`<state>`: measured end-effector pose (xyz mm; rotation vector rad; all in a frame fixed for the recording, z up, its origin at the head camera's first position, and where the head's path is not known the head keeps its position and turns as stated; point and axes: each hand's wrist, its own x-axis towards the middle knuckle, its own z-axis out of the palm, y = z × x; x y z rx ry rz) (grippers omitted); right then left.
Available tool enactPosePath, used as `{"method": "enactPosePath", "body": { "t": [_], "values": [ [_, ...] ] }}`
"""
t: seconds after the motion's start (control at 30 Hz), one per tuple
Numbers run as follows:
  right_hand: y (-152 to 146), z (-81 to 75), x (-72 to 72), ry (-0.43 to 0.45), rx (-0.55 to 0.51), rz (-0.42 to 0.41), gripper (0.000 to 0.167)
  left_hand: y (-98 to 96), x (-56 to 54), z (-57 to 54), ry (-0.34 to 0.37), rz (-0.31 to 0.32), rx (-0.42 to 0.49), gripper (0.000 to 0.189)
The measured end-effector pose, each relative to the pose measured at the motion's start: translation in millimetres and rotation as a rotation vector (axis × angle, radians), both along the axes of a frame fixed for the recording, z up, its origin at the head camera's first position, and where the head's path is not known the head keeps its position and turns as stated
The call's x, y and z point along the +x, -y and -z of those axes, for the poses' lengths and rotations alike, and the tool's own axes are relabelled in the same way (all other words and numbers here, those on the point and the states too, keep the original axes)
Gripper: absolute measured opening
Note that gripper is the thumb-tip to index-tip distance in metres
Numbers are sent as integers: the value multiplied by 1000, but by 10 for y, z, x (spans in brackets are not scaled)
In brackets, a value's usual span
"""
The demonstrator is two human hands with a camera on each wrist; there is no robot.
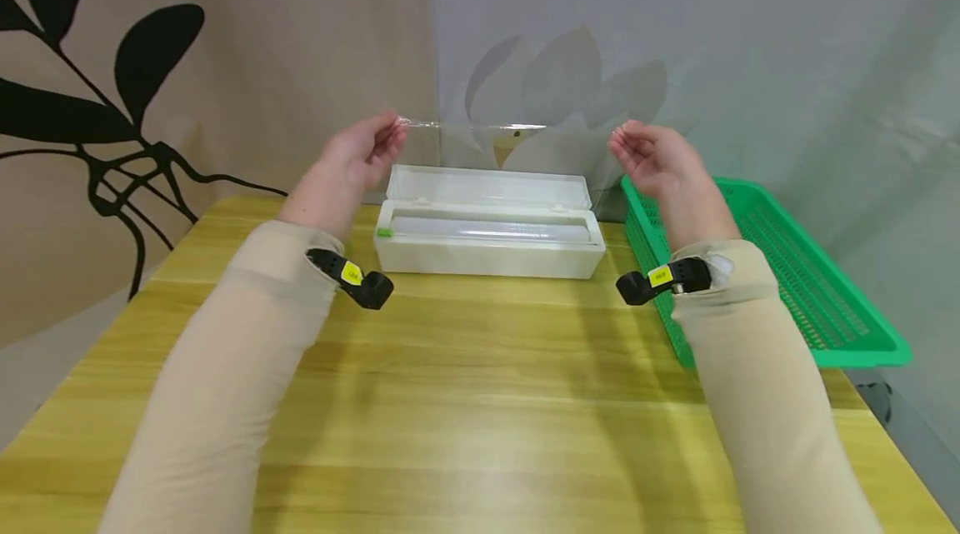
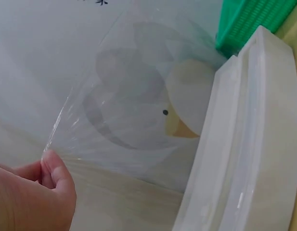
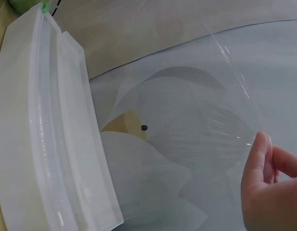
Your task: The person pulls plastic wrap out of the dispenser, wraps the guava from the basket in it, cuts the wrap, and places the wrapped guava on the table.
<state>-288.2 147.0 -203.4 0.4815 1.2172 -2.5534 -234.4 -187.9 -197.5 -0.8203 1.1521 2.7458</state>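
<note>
A sheet of clear plastic wrap (image 2: 124, 125) stretches between both hands, its top edge catching the light in the head view. My left hand (image 1: 363, 152) pinches one upper corner between thumb and fingers. The other corner is pinched by my right hand (image 1: 657, 159) at about the same height. Below and between them stands a white wrap dispenser box (image 1: 487, 259) with its lid (image 1: 491, 187) raised at the back. Inside lies the roll of wrap (image 1: 487, 229). From the box the film rises to the fingers, nearly invisible against the curtain.
A green plastic basket (image 1: 825, 284) sits on the right of the wooden table (image 1: 465, 401), partly behind the right forearm. Behind the table hangs a pale curtain (image 1: 585, 9) with leaf and bird prints. A small green slider (image 1: 385, 232) is on the box's left end.
</note>
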Motion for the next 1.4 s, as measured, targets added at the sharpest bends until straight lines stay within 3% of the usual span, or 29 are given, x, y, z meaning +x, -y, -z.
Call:
{"method": "enactPosePath", "body": {
  "t": [0.13,0.4,0.67,0.9,1.4],
  "values": [
    [-24,-95,-2,-7,-32,1,11,-10,48,-96,-19,8,-14,8],
    [-48,-296,41,-13,-71,11,16,-21,110,-259,-52,-10,47,10],
    [-73,-483,55,-15,-99,35,19,-44,71,-437,-67,-49,117,3],
    [-100,-610,74,-43,-120,37,17,-42,108,-582,-87,-49,121,8],
    [-259,-797,191,-119,-158,19,29,-34,303,-737,-205,-30,123,11]
  ]
}}
